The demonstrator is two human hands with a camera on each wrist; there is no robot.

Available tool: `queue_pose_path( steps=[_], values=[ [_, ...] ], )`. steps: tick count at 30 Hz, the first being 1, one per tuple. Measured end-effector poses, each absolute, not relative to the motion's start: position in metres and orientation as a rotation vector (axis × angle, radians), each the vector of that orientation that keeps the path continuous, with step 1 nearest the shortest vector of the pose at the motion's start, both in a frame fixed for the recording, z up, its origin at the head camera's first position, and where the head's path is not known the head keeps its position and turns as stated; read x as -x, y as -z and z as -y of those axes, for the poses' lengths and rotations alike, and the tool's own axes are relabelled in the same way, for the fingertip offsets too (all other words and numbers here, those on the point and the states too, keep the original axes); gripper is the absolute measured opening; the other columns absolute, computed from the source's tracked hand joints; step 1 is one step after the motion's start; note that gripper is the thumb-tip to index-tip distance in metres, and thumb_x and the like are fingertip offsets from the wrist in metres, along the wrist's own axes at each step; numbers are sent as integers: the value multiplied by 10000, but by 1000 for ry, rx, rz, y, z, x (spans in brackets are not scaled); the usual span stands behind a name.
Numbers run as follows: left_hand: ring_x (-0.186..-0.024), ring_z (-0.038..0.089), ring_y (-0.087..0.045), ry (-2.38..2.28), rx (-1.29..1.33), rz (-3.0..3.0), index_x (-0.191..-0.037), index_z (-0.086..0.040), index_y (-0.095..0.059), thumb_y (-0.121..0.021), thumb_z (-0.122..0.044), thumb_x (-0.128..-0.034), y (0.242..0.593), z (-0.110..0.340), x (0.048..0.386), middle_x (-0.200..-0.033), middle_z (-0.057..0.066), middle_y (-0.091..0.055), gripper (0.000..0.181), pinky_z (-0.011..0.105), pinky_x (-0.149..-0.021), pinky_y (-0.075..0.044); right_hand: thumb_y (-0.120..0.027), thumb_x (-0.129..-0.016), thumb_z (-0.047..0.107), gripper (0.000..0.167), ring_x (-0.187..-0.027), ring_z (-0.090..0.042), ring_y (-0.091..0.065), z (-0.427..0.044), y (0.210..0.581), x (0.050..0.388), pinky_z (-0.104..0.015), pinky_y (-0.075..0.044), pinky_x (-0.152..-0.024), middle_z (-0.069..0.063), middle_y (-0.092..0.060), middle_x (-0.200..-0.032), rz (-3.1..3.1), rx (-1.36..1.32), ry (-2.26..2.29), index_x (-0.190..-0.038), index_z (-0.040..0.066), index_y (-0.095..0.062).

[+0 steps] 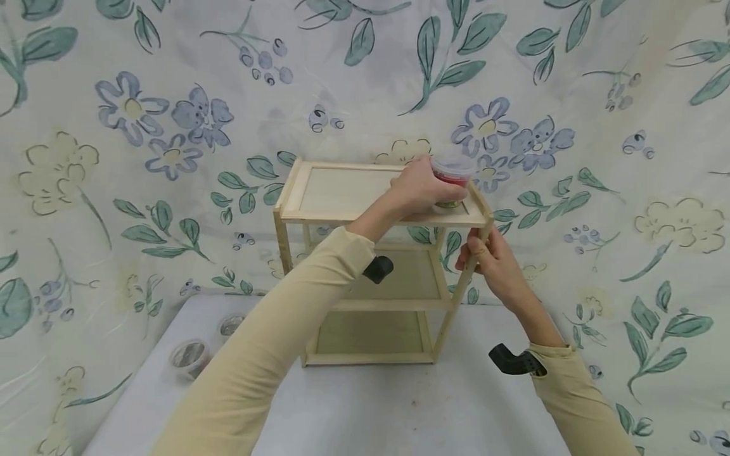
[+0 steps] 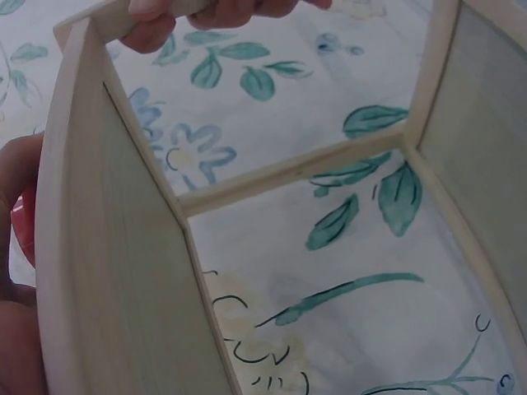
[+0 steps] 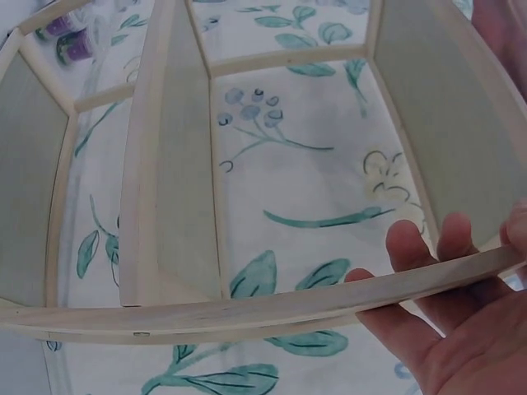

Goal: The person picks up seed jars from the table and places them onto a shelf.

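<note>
The wooden shelf unit (image 1: 342, 193) is of pale cream colour (its lower panels (image 1: 371, 332) look olive green). The plastic cup (image 1: 452, 180) near its top's right edge is red, the lid (image 1: 453, 164) clear. The backdrop (image 1: 376, 120) shows blue flowers (image 1: 133, 109) and green leaves (image 1: 360, 42) on white.

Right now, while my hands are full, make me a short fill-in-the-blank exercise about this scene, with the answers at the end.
1. The left hand holds a clear-lidded cup at the ____ tier of the wooden rack.
2. In the head view, the right hand grips the front post at the rack's ____ end.
3. Counting the top, the rack has ____ tiers.
4. Left of the rack, ____ other cups are on the white table.

Missing words: top; right; three; two.
</note>
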State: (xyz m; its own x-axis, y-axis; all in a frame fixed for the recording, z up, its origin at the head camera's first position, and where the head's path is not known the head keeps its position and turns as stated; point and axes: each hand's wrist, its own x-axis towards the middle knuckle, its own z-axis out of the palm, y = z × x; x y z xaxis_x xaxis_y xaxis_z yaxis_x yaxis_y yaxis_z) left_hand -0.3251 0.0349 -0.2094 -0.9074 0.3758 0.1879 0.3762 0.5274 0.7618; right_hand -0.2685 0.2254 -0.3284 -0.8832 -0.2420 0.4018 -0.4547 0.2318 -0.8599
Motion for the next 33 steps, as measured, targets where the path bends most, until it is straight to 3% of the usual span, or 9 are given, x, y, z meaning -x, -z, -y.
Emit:
queue_pose_path(
  steps=[15,24,33],
  values=[
    [-1093,162,-539,1314,674,2767,-1291,-149,-529,-754,-413,-836,209,-37,325,-1223,-10,-613,572,441,-997,-341,-398,-1074,196,92,-778,-204,-663,-225,326,267,-316,-573,-758,-154,-568,-857,2341,-639,-1696,-1112,113,-409],
    [-1071,170,-578,1465,778,2736,-1311,-116,-526,-770,-336,-845,208,-31,323,-1221,25,-617,569,333,-952,-473,-398,-1075,222,134,-786,-206,-670,-226,327,267,-312,-573,-777,-174,-568,-866,2345,-636,-1693,-1124,97,-403],
    [-1010,188,-571,1469,750,2752,-1202,-59,-537,-767,-346,-842,203,-18,321,-1153,62,-620,515,281,-864,-476,-402,-1075,231,164,-792,-211,-674,-225,327,267,-310,-576,-783,-191,-560,-873,2340,-634,-1691,-1126,76,-401]
  ],
)
